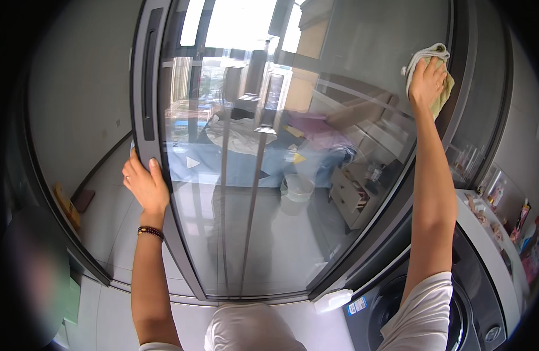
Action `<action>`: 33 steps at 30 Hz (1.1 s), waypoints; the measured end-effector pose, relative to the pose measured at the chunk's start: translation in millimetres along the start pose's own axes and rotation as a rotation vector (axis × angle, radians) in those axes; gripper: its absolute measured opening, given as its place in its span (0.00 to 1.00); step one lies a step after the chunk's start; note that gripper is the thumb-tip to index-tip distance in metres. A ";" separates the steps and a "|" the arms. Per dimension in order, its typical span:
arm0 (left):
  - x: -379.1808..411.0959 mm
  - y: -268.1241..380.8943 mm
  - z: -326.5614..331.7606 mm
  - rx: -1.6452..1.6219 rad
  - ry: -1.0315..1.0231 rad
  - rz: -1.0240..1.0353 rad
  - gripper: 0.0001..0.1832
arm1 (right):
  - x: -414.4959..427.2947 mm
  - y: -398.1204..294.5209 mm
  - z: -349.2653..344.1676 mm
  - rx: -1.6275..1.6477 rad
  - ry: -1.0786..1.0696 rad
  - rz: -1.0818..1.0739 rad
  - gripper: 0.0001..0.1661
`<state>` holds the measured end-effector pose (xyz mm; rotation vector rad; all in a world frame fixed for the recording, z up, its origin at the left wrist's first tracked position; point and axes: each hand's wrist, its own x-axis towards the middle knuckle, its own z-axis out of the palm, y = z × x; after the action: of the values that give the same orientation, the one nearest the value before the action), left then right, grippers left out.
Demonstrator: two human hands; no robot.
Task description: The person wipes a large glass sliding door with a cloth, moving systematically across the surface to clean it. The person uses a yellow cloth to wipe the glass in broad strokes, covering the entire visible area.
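Observation:
A glass sliding door (269, 228) with a dark grey metal frame stands in front of me, with reflections on its pane. My left hand (147, 182) grips the door's left frame stile (147, 151) below the long recessed handle (152, 74), fingers around its outer edge, thumb on its face. High on the right, my right hand (427, 83) presses a folded light green and white cloth (445, 94) against the pane near the right frame. A beaded bracelet (150, 232) is on my left wrist.
A front-loading washing machine (480, 281) stands at lower right, with toiletries (496, 193) and other small items above it. A white plastic bottle (334, 301) is on the floor beside it. Left of the door is an opening with a tiled floor (107, 219). A bed, bin and drawers show in the glass.

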<state>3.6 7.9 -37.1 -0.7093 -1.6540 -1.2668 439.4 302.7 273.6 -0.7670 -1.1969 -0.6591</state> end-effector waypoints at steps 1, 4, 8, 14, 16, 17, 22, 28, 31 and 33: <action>-0.8 0.5 2.7 -0.018 -0.003 0.000 0.28 | 0.8 -16.0 2.0 -0.022 0.005 -0.010 0.39; -2.0 5.9 2.7 -0.207 -0.028 -0.085 0.28 | 8.2 -75.0 16.0 -0.057 0.040 -0.080 0.39; 2.1 9.7 -7.6 -0.389 -0.078 -0.198 0.26 | 6.1 -187.0 36.9 -0.020 0.093 -0.325 0.39; 1.4 9.5 -8.6 -0.438 -0.068 -0.251 0.25 | -43.7 -350.5 3.5 0.259 0.073 -0.607 0.33; 1.6 9.3 -10.8 -0.464 -0.063 -0.253 0.23 | -77.9 -373.5 -0.4 0.378 0.024 -0.730 0.33; -1.3 7.6 -7.6 -0.486 -0.053 -0.252 0.22 | -95.9 -377.3 -0.8 0.412 -0.023 -0.800 0.33; -1.9 -6.2 -11.2 -0.524 -0.019 -0.237 0.20 | -227.4 -372.1 -44.7 0.509 -0.377 -0.846 0.38; -6.7 -12.9 -5.3 -0.567 -0.093 -0.240 0.24 | -286.9 -293.0 -56.4 0.483 -0.767 -1.183 0.40; -2.3 -23.7 -7.6 -0.575 -0.034 -0.141 0.26 | -208.1 -304.1 -51.7 0.325 -0.533 -1.189 0.40; -0.8 -19.5 -13.0 -0.574 0.022 -0.059 0.26 | -152.8 -314.0 -45.1 0.189 -0.384 -1.166 0.40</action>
<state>-8.5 -10.3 -45.3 -0.9824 -1.2992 -1.8115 178.5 89.9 170.7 0.0598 -2.0251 -1.3447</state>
